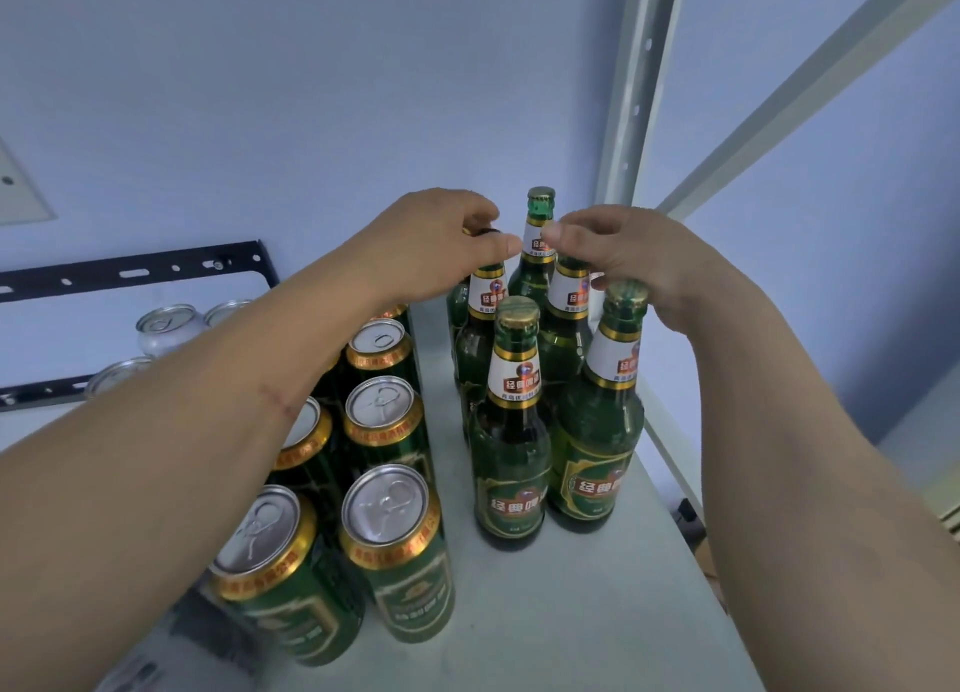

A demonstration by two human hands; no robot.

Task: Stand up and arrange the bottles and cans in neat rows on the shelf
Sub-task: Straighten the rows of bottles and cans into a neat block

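Note:
Several green glass beer bottles stand upright in two rows on the right half of the pale shelf. The nearest pair are the front left bottle and the front right bottle. My left hand grips the capped top of the middle left bottle. My right hand is closed over the top of the middle right bottle. One rear bottle stands free between my hands. Green cans with gold rims stand in rows on the left, partly hidden by my left forearm.
A white perforated shelf upright rises behind the bottles at the right. Silver-topped cans stand at the far left by a black metal bracket. A blue wall lies behind. Bare shelf surface shows in front of the bottles.

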